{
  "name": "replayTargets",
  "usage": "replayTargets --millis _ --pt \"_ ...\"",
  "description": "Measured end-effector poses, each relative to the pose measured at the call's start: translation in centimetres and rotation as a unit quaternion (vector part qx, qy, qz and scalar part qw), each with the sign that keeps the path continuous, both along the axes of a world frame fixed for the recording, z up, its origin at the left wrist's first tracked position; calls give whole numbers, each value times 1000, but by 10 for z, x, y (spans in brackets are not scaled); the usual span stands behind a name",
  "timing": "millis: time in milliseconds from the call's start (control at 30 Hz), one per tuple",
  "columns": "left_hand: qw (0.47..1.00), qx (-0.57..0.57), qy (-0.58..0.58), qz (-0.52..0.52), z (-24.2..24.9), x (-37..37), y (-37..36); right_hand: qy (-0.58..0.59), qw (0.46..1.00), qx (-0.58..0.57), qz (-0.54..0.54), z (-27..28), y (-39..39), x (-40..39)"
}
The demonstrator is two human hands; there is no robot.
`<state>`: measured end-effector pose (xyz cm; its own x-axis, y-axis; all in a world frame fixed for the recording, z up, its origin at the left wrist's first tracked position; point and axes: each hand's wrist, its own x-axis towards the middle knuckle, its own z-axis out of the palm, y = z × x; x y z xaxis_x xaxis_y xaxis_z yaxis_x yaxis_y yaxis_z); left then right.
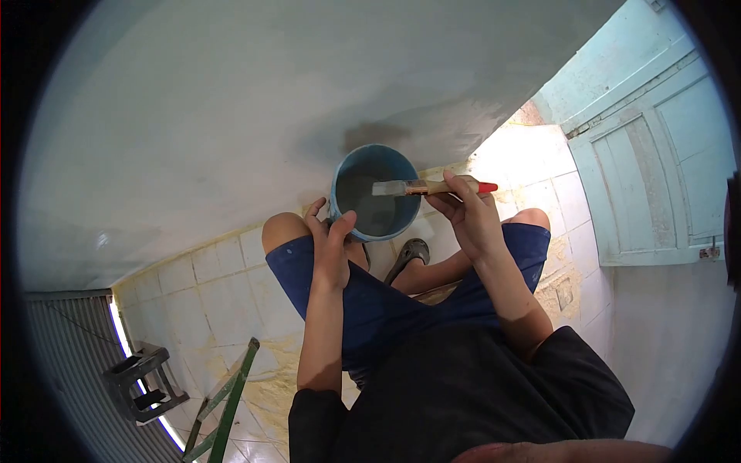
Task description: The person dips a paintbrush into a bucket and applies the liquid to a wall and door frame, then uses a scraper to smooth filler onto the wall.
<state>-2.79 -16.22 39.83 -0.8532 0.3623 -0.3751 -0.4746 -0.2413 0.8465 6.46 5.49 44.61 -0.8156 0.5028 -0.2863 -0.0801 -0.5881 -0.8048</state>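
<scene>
A blue bucket with grey liquid in it is held up between my knees, close to the wall. My left hand grips its near left side, thumb at the rim and fingers against the outside. In my right hand is a paintbrush with a wooden handle and a red end, pinched by the handle. The brush lies roughly level over the bucket's opening, its pale bristles pointing left above the liquid.
A grey-white wall rises in front, with a darker damp-looking patch near the bucket. Light blue door panels stand at the right. On the tiled floor at lower left are a black stool and a green metal frame, near a corrugated shutter.
</scene>
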Motion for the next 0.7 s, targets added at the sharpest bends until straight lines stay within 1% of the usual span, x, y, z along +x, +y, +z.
replayTargets --millis 33,100,133,233,300,333,400,433,500,533,600,633,700 --pt "1000 -2 0 1 -1 0 1 0 1000 -1 -4 -3 0 2" --pt "1000 -1 -11 10 4 0 3 62 997 -44 19 -9 0 6" --pt "999 0 -23 24 6 1 5 62 997 -44 14 -10 1 9" --pt "1000 5 -8 25 1 1 3 56 998 -23 32 -10 -3 16" --pt "1000 6 -4 27 1 1 4 -3 994 107 29 -2 -5 20" --pt "999 8 0 33 0 1 4 -3 994 106 25 1 -4 23" --pt "999 11 0 31 1 1 5 -42 978 196 60 5 0 29" --pt "999 15 0 34 2 0 5 -41 978 195 58 6 3 32" --pt "999 23 1 42 1 1 6 -82 941 304 126 9 8 38" --pt "998 31 0 50 0 1 6 -82 941 303 125 11 10 38" --pt "999 12 8 31 -1 1 5 -99 867 458 172 21 11 38" --pt "1000 -5 16 14 -1 1 5 -99 867 458 171 21 9 38" --pt "1000 -8 7 23 3 2 7 -33 849 512 127 22 3 34"
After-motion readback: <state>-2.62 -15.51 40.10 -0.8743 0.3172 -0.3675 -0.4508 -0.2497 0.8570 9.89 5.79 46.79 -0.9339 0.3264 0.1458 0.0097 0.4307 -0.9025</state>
